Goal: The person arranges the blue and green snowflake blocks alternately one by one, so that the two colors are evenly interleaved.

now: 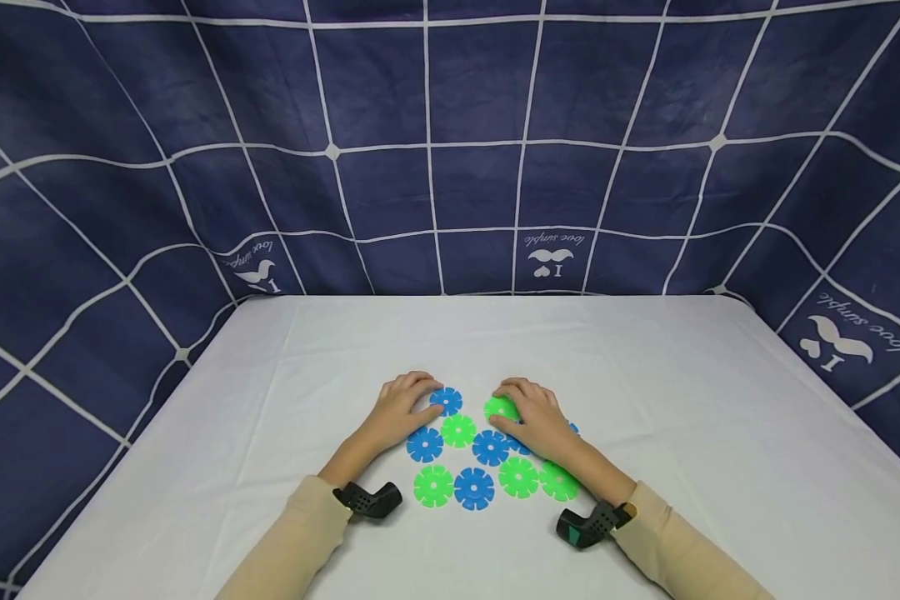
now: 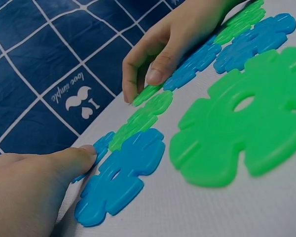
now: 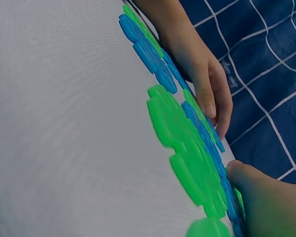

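My left hand (image 1: 399, 413) grips a blue snowflake disc (image 1: 451, 397) at the far left of the group, with fingers at its far edge and thumb at its near side. Opposite, my right hand (image 1: 538, 421) holds a green snowflake disc (image 1: 497, 405) between thumb and fingers, partly covering it. Both discs lie at the table surface; whether they are lifted, I cannot tell. Between and below the hands lie more notched discs, including a green disc (image 1: 458, 423) and a blue disc (image 1: 491, 440). In the left wrist view, the left thumb (image 2: 81, 159) touches the blue disc's edge.
Nearer me sit green discs (image 1: 433, 477) and a blue disc (image 1: 474, 479) in a loose row. My right forearm partly hides others at the right. A white cloth covers the table (image 1: 330, 350); a dark blue checked curtain (image 1: 472, 192) stands behind and at both sides.
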`<state>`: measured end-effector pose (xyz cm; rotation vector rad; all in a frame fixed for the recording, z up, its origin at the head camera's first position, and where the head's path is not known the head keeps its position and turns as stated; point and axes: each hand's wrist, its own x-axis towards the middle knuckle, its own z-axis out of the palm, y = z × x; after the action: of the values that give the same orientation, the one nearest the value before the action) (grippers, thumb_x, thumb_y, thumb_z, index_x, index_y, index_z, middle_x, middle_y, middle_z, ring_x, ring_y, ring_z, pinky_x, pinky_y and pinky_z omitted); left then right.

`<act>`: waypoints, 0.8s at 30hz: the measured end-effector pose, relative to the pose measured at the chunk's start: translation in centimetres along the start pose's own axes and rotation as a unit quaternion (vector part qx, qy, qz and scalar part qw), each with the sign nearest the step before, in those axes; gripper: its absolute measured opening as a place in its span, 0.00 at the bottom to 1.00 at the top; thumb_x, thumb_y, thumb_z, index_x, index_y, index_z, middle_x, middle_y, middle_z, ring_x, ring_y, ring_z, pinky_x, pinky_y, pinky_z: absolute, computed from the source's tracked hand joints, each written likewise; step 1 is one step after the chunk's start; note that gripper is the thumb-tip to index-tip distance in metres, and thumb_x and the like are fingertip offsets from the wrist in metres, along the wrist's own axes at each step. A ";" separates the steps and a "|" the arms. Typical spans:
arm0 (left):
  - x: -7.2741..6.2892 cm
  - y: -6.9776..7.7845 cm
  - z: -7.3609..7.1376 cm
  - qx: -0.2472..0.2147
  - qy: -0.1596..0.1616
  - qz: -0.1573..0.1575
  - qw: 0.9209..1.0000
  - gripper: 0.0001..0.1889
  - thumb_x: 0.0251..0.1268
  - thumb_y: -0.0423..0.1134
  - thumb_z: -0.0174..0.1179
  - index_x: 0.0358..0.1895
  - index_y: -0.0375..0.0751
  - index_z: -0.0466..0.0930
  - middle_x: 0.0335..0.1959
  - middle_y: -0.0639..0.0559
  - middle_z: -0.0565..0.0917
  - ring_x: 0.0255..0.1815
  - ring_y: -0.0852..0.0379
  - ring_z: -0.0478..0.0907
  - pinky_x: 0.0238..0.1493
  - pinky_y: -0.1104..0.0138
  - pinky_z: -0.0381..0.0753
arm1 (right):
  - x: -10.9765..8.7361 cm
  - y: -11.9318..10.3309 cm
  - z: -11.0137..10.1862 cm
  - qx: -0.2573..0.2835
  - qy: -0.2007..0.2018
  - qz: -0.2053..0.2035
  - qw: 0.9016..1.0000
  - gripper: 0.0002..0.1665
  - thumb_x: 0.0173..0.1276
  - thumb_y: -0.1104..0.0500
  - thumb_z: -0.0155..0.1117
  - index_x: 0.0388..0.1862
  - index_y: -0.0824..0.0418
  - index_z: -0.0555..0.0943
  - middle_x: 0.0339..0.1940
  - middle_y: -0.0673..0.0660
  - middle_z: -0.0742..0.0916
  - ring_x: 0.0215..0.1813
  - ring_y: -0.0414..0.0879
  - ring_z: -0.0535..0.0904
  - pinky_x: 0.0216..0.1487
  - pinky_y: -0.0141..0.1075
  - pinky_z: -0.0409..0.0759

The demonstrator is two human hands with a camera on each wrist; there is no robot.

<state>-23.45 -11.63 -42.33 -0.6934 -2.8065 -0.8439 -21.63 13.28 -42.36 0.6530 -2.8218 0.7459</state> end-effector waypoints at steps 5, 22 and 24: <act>0.0 0.1 -0.2 -0.018 -0.001 -0.014 1.000 0.20 0.58 0.50 0.57 0.51 0.46 0.75 0.57 0.48 0.73 0.63 0.49 0.64 0.63 0.50 0.55 | 0.1 -0.1 0.0 0.015 0.008 0.007 1.000 0.25 0.58 0.44 0.62 0.50 0.56 0.73 0.60 0.57 0.74 0.64 0.54 0.65 0.63 0.55 0.56; 0.2 0.2 -0.2 -0.053 0.024 -0.044 0.997 0.21 0.54 0.49 0.61 0.52 0.47 0.75 0.53 0.51 0.77 0.59 0.51 0.68 0.61 0.53 0.57 | 0.3 -0.9 -0.6 0.049 0.035 0.035 0.998 0.25 0.55 0.50 0.67 0.50 0.55 0.72 0.46 0.54 0.83 0.38 0.43 0.73 0.49 0.42 0.61; 0.2 0.3 -0.2 -0.062 0.031 -0.047 0.996 0.21 0.54 0.47 0.62 0.52 0.46 0.74 0.51 0.51 0.79 0.57 0.51 0.70 0.61 0.53 0.57 | 0.3 -1.0 -0.8 0.055 0.019 0.044 0.997 0.24 0.56 0.50 0.66 0.50 0.53 0.71 0.40 0.53 0.83 0.34 0.42 0.70 0.43 0.39 0.64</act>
<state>-23.44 -11.44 -41.97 -0.5445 -2.7698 -1.0457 -21.41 12.74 -41.17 0.5280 -2.8060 0.9252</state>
